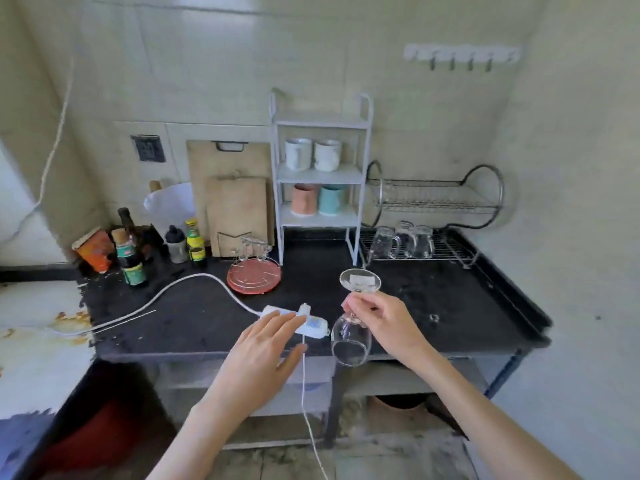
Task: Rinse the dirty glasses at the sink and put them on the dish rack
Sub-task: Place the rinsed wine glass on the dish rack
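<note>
Here the right hand (382,323) grasps a wine glass (353,327) upside down by its stem, probably for draining; the left hand (263,355) hovers released over the power strip (311,325).

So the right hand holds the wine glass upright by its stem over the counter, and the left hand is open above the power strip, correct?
Not quite. In the head view the right hand holds the wine glass upside down by its stem, foot up and bowl hanging down at the counter's front edge. The left hand is open above the power strip.
</note>
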The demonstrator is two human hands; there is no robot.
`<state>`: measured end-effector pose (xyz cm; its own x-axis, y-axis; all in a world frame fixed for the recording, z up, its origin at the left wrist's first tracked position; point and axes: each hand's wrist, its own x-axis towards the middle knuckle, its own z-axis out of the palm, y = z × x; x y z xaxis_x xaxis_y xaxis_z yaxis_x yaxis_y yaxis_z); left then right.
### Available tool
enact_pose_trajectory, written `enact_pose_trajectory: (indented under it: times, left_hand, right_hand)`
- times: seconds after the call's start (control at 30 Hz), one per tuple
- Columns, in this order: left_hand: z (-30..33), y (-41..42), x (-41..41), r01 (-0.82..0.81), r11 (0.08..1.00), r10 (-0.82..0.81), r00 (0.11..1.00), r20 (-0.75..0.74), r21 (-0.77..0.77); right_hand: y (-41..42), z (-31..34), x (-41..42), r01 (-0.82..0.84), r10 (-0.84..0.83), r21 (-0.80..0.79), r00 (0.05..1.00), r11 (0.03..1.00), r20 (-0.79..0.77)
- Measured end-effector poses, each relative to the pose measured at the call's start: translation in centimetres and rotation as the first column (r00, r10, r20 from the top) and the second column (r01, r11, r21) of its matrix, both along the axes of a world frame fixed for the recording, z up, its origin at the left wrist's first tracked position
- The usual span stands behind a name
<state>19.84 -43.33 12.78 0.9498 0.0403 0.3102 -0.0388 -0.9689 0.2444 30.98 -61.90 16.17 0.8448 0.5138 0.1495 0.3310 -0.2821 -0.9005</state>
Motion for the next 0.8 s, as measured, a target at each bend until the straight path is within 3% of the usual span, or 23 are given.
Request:
enact_pose_trajectory:
  times: [0.33,0.63,0.8]
  left_hand:
    - [0.4,-8.0,15.5,0.136,0.989,-0.13,0.986,-0.1,0.055]
    - [-0.6,-6.4,32.6,0.169,0.985,-0.169,0.977,-0.131,-0.01]
    - [1.0,-4.4,42.5,0.152,0.987,-0.14,0.974,-0.178,0.054]
  right_hand:
    - [-9.6,-0.1,13.8,0.191,-0.19,-0.015,0.982,0.982,0.011]
    - [-8.3,-0.2,29.7,0.21,-0.211,-0.138,0.977,0.968,0.006]
    - [-6.9,1.4,38.6,0.273,-0.267,-0.14,0.962,0.952,0.062]
